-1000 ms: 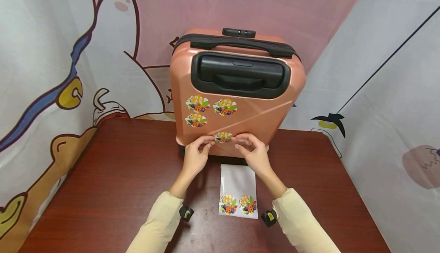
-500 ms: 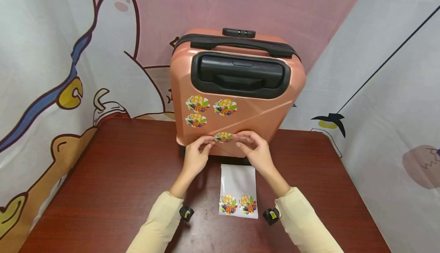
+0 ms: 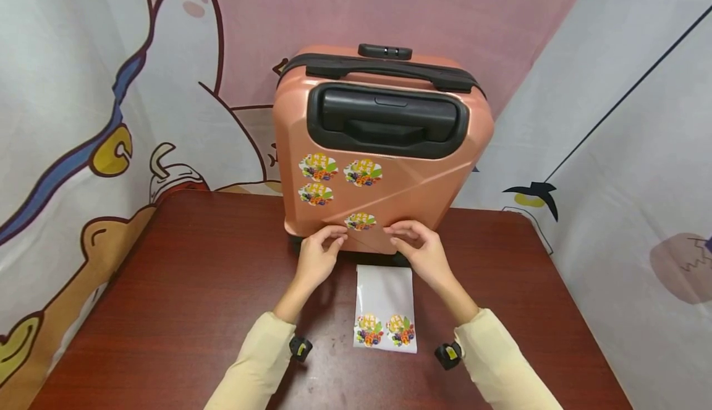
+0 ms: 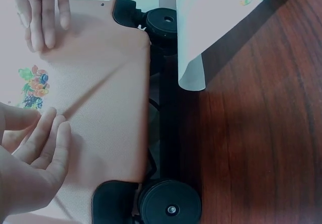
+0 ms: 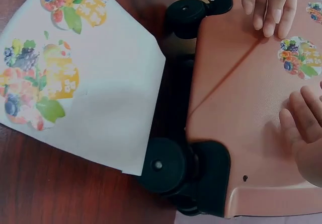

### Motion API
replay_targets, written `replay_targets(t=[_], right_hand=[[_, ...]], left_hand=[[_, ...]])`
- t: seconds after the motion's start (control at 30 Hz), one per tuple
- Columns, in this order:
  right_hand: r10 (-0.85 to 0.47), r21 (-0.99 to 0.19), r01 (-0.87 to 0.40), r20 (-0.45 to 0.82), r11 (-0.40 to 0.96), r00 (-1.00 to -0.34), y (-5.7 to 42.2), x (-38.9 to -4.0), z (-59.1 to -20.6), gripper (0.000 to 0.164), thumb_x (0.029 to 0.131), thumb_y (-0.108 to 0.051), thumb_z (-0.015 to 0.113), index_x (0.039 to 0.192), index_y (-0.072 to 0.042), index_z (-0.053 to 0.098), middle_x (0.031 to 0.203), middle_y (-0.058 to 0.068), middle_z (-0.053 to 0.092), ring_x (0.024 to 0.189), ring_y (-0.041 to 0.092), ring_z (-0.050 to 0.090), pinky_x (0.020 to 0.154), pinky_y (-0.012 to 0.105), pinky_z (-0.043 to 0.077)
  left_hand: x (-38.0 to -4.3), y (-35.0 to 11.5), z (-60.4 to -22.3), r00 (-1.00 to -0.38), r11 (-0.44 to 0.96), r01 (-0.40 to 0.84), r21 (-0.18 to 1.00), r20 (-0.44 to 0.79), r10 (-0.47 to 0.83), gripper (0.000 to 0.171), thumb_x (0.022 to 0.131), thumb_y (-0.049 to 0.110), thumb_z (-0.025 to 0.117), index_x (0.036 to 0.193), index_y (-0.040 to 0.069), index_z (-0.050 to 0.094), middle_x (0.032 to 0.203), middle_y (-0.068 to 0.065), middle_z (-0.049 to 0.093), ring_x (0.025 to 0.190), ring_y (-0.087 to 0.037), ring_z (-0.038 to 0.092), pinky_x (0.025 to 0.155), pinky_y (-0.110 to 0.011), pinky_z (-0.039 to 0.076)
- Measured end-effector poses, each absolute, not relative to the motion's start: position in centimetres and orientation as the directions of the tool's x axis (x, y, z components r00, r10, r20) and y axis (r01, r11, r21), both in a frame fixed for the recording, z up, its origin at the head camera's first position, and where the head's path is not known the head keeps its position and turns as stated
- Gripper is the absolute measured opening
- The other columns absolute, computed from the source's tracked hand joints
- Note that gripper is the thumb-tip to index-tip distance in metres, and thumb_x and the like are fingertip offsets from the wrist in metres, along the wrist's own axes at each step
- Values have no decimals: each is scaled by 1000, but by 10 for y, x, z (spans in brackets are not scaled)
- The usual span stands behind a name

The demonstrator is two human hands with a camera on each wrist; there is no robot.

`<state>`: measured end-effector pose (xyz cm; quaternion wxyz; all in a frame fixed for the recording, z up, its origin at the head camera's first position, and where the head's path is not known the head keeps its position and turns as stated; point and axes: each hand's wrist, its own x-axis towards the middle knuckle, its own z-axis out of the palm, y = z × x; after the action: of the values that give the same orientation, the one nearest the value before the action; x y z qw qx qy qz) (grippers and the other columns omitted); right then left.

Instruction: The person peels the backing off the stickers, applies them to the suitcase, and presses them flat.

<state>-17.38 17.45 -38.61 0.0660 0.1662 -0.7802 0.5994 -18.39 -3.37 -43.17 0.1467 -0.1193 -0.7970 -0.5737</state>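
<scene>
A round fruit sticker (image 3: 360, 222) lies flat on the lower front of the pink suitcase (image 3: 423, 181). My left hand (image 3: 319, 254) is at the sticker's left edge, its fingertips close against the shell with fingers loosely bent. In the left wrist view, the thumb and index finger of that left hand (image 4: 37, 158) come right up to the printed fruit. To the right of the sticker is my right hand (image 3: 425, 255), apart from it, fingers spread and holding nothing. Several matching stickers (image 3: 363, 172) are on the suitcase higher up at the left.
A white backing sheet (image 3: 384, 289) with two fruit stickers left on its near end lies on the brown table (image 3: 222, 311) in front of the suitcase. Black wheels (image 4: 171, 206) show at the suitcase's base. A cartoon-printed cloth (image 3: 389, 2) hangs behind.
My right hand has drawn away from the sticker to the right. The left fingertips have slipped slightly down from its left edge. The sticker stays on the suitcase.
</scene>
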Motion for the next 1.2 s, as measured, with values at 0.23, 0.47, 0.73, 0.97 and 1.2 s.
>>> replay_targets(t=[0.23,0.47,0.73,0.97,1.2], right_hand=[[-193,-932,-280,238,231,-952,188,-177,-408,19,85,7,61,103,11,58,87,25,66,76,27,67,69,27,52],[-189,-938,-183,130,294,-973,200,-172,-421,18,85,4,61,102,11,59,86,22,66,72,20,64,66,29,52],[-167,-933,-102,46,346,-985,213,-164,-437,18,84,0,65,98,9,60,85,24,64,70,26,64,60,24,50],[-103,-912,-16,-29,410,-994,225,-157,-457,17,83,3,63,97,13,59,83,25,64,69,31,63,59,34,52],[-51,-907,103,-135,409,-989,233,-148,-474,15,84,3,62,95,13,60,80,21,64,68,28,62,60,38,52]], left_hand=[[-182,-35,-438,-950,340,312,887,293,108,16,88,6,63,103,2,67,90,-9,68,85,-22,64,74,-36,52],[-179,-35,-445,-947,389,314,866,259,188,18,85,7,65,102,1,66,87,-9,68,80,-25,65,69,-35,52],[-175,-34,-461,-951,396,278,875,192,243,14,84,6,66,97,1,67,84,-9,68,75,-22,66,67,-30,52],[-170,-32,-477,-955,402,228,887,123,269,15,83,7,66,95,-3,66,80,-9,68,68,-18,63,60,-25,50],[-163,-30,-488,-943,392,184,901,49,329,15,82,5,66,93,-5,64,76,-10,67,60,-29,63,47,-25,49]])
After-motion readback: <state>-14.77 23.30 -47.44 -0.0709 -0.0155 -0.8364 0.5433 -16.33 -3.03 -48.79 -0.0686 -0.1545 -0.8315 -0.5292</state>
